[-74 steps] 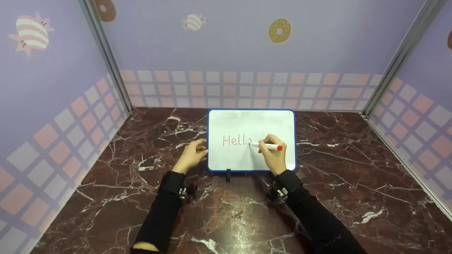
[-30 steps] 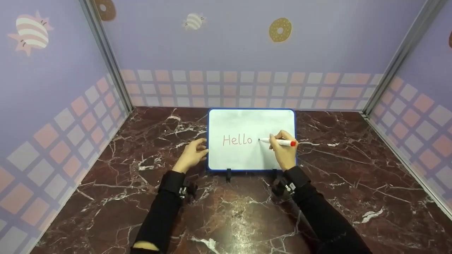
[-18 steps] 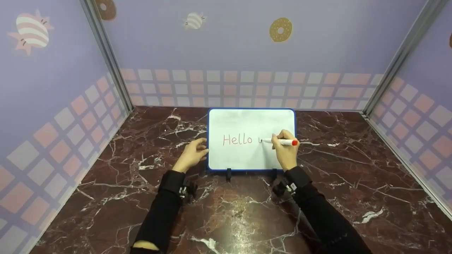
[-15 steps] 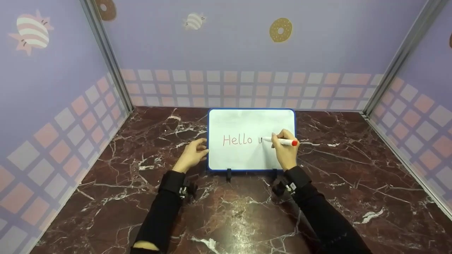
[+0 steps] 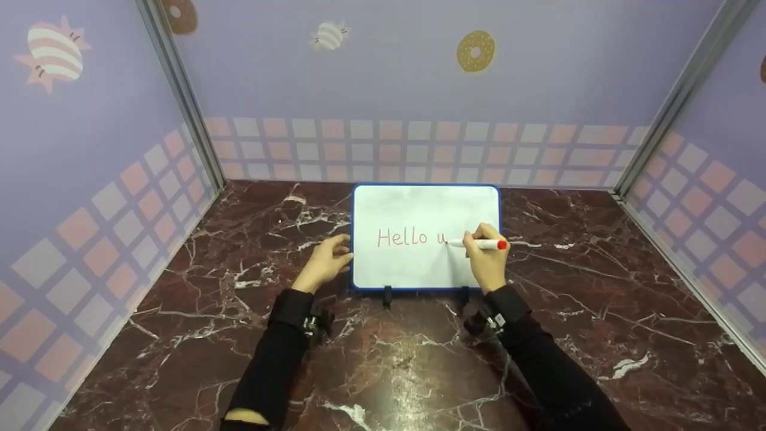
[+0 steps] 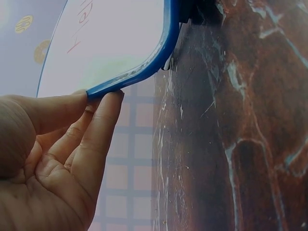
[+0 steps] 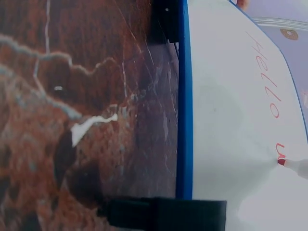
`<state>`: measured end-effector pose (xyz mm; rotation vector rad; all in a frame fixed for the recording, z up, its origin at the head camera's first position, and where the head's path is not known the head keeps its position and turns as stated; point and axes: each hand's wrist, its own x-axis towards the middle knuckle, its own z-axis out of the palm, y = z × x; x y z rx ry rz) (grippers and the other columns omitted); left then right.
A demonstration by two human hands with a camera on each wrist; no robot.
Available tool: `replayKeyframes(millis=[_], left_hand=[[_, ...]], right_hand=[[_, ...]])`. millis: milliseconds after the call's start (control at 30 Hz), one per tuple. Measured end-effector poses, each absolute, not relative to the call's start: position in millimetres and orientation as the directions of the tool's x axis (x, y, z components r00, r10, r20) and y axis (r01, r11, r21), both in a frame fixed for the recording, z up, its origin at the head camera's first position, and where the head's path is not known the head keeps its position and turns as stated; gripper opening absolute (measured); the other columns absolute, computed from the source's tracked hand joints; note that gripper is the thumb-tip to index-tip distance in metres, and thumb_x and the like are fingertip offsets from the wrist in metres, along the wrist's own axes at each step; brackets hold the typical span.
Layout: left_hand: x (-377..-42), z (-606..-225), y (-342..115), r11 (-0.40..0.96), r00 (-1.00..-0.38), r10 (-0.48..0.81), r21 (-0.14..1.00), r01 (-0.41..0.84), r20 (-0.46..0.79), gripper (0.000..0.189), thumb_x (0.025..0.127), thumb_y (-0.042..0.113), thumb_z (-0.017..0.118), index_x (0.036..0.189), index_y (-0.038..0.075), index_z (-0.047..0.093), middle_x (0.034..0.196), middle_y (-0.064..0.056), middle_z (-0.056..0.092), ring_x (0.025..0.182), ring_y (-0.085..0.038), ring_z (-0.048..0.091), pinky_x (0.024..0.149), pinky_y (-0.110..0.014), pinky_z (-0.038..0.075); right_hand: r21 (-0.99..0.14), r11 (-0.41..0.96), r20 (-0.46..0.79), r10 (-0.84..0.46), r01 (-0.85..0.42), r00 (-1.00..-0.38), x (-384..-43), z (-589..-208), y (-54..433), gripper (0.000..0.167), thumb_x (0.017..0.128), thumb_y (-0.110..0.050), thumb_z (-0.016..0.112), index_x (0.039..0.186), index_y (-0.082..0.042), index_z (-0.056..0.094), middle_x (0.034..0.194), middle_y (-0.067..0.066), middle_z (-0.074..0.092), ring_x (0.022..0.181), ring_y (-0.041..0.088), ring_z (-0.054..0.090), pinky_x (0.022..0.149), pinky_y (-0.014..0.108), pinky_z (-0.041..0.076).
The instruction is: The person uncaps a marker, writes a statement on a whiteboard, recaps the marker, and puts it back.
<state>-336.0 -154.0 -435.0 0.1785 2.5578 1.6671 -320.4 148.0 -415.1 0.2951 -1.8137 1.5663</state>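
A blue-framed whiteboard (image 5: 407,269) stands leaning back on black feet, with "Hello" (image 5: 402,238) and a small "u"-like letter in red on it. My left hand (image 5: 326,260) pinches the board's left edge; in the left wrist view the thumb (image 6: 62,110) and fingertips meet at the blue frame (image 6: 159,57). Between thumb and fingers my right hand (image 5: 488,263) grips a white marker with a red end (image 5: 488,244). The marker's red tip (image 7: 282,162) touches the board at the end of the small letter. In the right wrist view the right hand itself is out of sight.
A dark red marble-patterned table (image 5: 239,335) carries the board. Purple walls (image 5: 395,78) with a pink and white check band close off the back and sides. Two black feet (image 5: 388,296) jut out under the board's lower edge.
The marker finishes the "o" of "Hello", moves right and draws a small red "u"-like letter beside it. My right hand shifts right with it; my left hand stays at the board's edge.
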Motion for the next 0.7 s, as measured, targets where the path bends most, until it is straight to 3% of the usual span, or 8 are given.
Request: replayKeyframes(millis=[167, 400, 567, 700], left_hand=[[-335.6, -434.3, -154.5, 0.418, -0.990, 0.143, 0.906, 0.065, 0.005, 0.049, 0.099, -0.001, 0.054, 0.146, -0.004, 0.041, 0.136, -0.033, 0.053, 0.125, -0.042, 0.056, 0.098, -0.045, 0.057], [-335.5, -435.8, -154.1, 0.430, -0.988, 0.151, 0.900, 0.069, 0.004, 0.049, 0.100, -0.001, 0.053, 0.147, -0.003, 0.040, 0.138, -0.033, 0.050, 0.127, -0.042, 0.055, 0.098, -0.045, 0.057], [-335.3, -435.3, -153.4, 0.431, -0.989, 0.150, 0.899, 0.074, 0.010, 0.048, 0.100, -0.001, 0.053, 0.146, -0.004, 0.040, 0.137, -0.033, 0.051, 0.126, -0.043, 0.056, 0.098, -0.046, 0.056], [-335.4, -434.6, -153.3, 0.434, -0.989, 0.146, 0.897, 0.079, 0.016, 0.048, 0.100, -0.001, 0.053, 0.146, -0.004, 0.041, 0.137, -0.033, 0.051, 0.126, -0.043, 0.056, 0.098, -0.047, 0.056]], right_hand=[[-0.763, 0.242, 0.646, 0.294, -0.599, -0.704, -322.9, -414.0, 147.6, 0.025, 0.083, 0.015, 0.060, 0.064, 0.016, 0.044, 0.060, 0.005, 0.051, 0.046, 0.003, 0.049, 0.046, 0.011, 0.038], [-0.795, 0.215, 0.606, 0.313, -0.568, -0.731, -324.7, -413.8, 151.8, 0.025, 0.086, 0.010, 0.060, 0.066, 0.015, 0.046, 0.057, 0.003, 0.054, 0.047, 0.009, 0.053, 0.048, 0.013, 0.038], [-0.778, 0.211, 0.627, 0.322, -0.592, -0.709, -323.9, -414.5, 157.0, 0.025, 0.087, 0.011, 0.058, 0.066, 0.015, 0.044, 0.054, 0.006, 0.053, 0.045, 0.008, 0.052, 0.046, 0.014, 0.038], [-0.759, 0.235, 0.651, 0.309, -0.607, -0.694, -324.8, -415.1, 158.2, 0.025, 0.086, 0.012, 0.058, 0.065, 0.015, 0.045, 0.056, -0.001, 0.052, 0.046, 0.008, 0.052, 0.047, 0.013, 0.039]])
